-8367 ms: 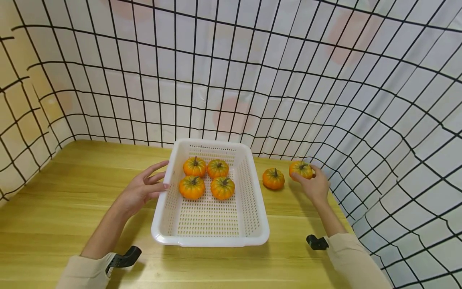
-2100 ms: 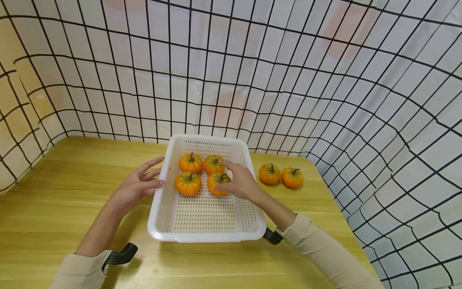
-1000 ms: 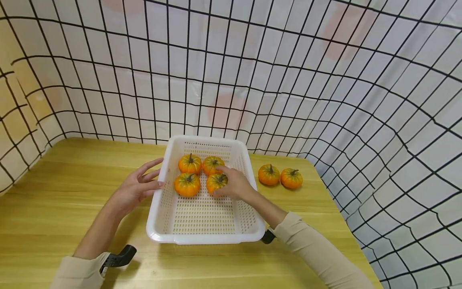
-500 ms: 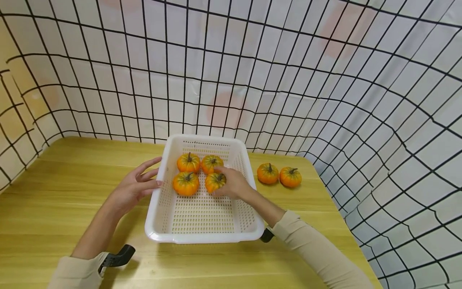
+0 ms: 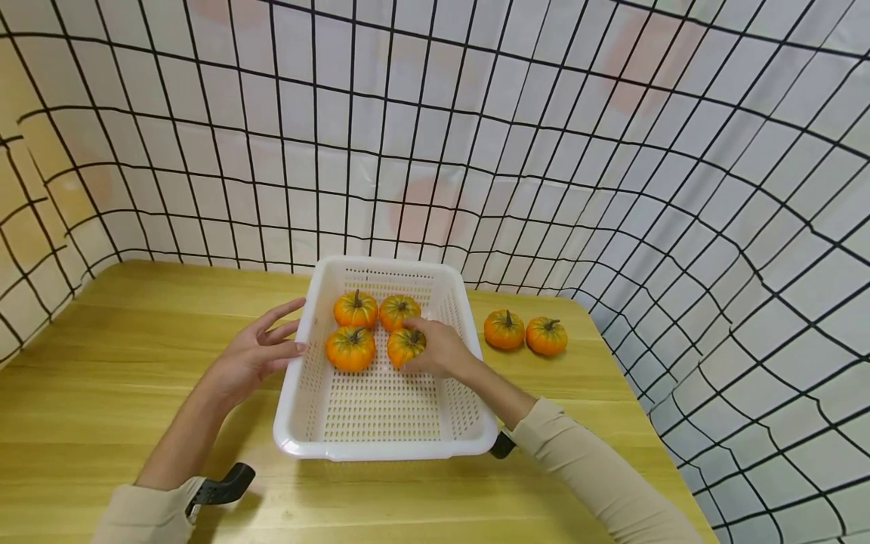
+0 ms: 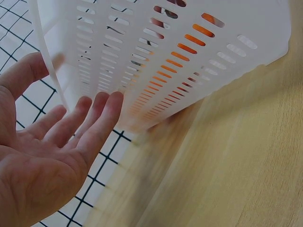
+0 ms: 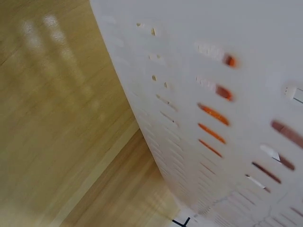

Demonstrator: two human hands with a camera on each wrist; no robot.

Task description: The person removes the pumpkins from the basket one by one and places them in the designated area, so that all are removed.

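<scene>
A white plastic basket [image 5: 381, 449] with slotted walls stands on the table, holding several small orange pumpkins at its far end. My left hand [image 5: 251, 355] is at its left side, thumb over the rim and fingertips against the outer wall, as the left wrist view also shows. Inside, my right hand [image 5: 442, 349] has its fingers and thumb around the near right pumpkin [image 5: 402, 346], which sits on the basket's floor in the head view. Beside it are the near left pumpkin [image 5: 350, 349] and two farther ones. The right wrist view has the basket's wall [image 7: 165, 47] hiding that hand.
Two more pumpkins, a left one [image 5: 504, 329] and a right one [image 5: 547, 337], sit side by side on the wooden table [image 5: 170, 302] right of the basket. A black wire grid [image 5: 381, 159] with white sheeting behind it encloses the back and sides.
Earlier my right hand held a pumpkin right of the basket; that one now rests beside its neighbour. The hand has moved left into the basket and closed around the near right pumpkin.
</scene>
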